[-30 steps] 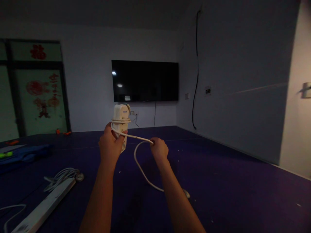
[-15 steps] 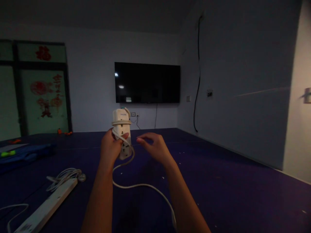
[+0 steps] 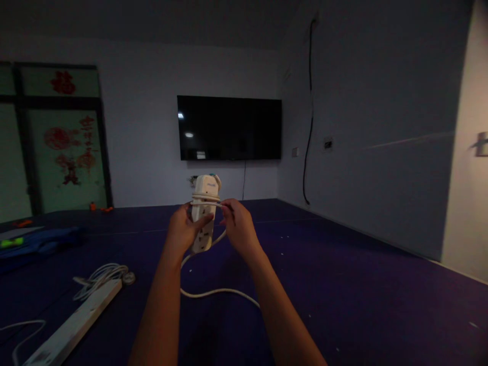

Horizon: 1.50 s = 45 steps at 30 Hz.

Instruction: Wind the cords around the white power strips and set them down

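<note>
A white power strip [image 3: 205, 231] is held upright above the purple floor, its sockets toward me. My left hand [image 3: 185, 229] grips it from the left, with the thumb across its front. White cord [image 3: 206, 196] is wound around its upper part in several turns. At the strip's right edge, my right hand [image 3: 239, 223] is closed on the cord in a pinch. From there the cord hangs down behind the strip and curves along the floor toward me, passing out of sight under my right forearm.
A second, longer power strip [image 3: 78, 317] lies at lower left, its coiled cable [image 3: 101, 279] at the far end. Blue cloth [image 3: 48, 241] with a bright green item [image 3: 11, 242] is farther left. A television [image 3: 229, 128] hangs on the far wall. A black cable [image 3: 308, 152] dangles at right.
My right hand, empty before, has moved in and taken hold of the cord. My left hand and the strip have shifted right. The cord now crosses the strip higher up.
</note>
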Motion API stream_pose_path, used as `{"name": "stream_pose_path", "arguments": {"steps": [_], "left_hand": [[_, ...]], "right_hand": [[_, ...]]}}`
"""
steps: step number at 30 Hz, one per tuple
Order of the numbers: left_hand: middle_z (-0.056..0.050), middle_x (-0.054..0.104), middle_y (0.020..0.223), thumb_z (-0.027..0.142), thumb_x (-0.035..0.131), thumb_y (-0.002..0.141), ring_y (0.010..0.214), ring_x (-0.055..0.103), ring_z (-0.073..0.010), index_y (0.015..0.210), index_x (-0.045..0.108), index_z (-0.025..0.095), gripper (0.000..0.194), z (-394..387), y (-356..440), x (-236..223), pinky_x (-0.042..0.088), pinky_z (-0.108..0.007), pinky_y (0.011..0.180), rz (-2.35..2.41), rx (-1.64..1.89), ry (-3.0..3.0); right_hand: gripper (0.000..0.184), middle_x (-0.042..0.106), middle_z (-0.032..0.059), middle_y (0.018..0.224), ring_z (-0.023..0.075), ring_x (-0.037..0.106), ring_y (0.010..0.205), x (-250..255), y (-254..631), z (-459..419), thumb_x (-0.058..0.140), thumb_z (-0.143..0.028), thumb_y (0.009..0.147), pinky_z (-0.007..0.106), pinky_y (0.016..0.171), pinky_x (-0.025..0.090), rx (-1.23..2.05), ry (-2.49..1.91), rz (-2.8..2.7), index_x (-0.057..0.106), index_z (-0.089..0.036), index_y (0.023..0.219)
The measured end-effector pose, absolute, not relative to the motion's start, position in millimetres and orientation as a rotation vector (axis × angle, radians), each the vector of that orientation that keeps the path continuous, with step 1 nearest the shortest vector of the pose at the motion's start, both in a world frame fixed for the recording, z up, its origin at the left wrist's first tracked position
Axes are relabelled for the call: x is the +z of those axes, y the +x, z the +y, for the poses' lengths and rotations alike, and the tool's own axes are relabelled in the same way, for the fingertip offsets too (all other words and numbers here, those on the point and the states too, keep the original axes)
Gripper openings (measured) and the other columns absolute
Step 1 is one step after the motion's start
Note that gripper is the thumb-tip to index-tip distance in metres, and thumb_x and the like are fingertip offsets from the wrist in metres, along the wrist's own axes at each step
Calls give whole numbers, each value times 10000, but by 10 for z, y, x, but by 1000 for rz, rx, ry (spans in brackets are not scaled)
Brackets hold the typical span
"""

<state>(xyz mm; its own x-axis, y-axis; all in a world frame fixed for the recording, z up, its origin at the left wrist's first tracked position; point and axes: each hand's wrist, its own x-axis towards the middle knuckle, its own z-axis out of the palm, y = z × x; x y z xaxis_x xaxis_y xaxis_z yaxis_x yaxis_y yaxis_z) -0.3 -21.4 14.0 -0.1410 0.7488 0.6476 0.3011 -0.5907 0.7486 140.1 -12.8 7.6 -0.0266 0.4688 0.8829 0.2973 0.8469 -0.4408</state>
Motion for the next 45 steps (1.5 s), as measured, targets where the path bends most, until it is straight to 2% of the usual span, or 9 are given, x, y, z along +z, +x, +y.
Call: {"name": "stream_pose_path", "arguments": {"steps": [4,9,12,20,24,28,36,41,45], "left_hand": [[-105,713,879,337,735,597,735,673,-228,949,614,157,414,-265,80,135,524,-341,656,1007,1735,1710],[-85,717,794,338,743,589,679,667,-237,961,645,166,421,-284,83,117,510,-331,598,1130,1649,1894],[-92,717,788,325,719,615,677,664,-236,903,667,160,336,-267,129,105,498,-327,582,1126,1606,1945],[-92,726,816,264,712,589,658,665,-215,822,671,159,259,-357,296,214,524,-348,604,838,1683,1520],[-90,723,823,241,726,558,674,668,-212,819,670,158,279,-415,262,250,527,-334,601,783,1617,1464],[-89,719,832,244,739,546,622,650,-189,788,666,162,266,-452,248,253,515,-317,560,714,1554,1450],[-45,662,623,272,748,540,614,642,-206,762,667,160,261,-496,274,244,510,-326,555,693,1465,1525],[-85,712,799,279,749,555,698,661,-219,820,666,146,308,-451,254,226,524,-338,613,714,1512,1571],[-107,716,884,274,746,574,748,664,-218,884,662,136,350,-396,249,204,518,-322,626,712,1554,1558]], "right_hand": [[171,591,20,698,140,551,621,69,1414,-121,408,-239,859,249,614,428,98,-578,-1488,572,-189,852],[187,615,43,756,166,571,731,79,1488,-139,408,-252,871,274,685,436,19,-565,-1392,582,-184,856],[181,626,51,774,168,572,736,93,1562,-130,420,-241,867,280,698,437,-71,-590,-1387,589,-183,833],[184,626,39,772,164,578,750,100,1570,-108,441,-259,875,284,707,449,-93,-511,-1457,606,-202,817],[150,631,37,767,159,583,717,81,1567,-69,503,-315,848,274,663,455,31,-477,-1440,595,-201,817],[213,606,21,711,144,566,655,46,1580,-6,550,-410,812,249,590,444,205,-439,-1348,552,-200,779],[355,532,-20,605,121,500,559,45,1640,39,657,-527,695,227,509,407,286,-349,-1209,523,-199,686],[407,555,-8,615,125,523,574,38,1620,16,698,-553,631,235,540,430,301,-463,-1107,531,-185,676],[466,580,13,553,126,516,512,17,1601,8,714,-593,568,231,486,399,335,-727,-1021,581,-149,616]]}}
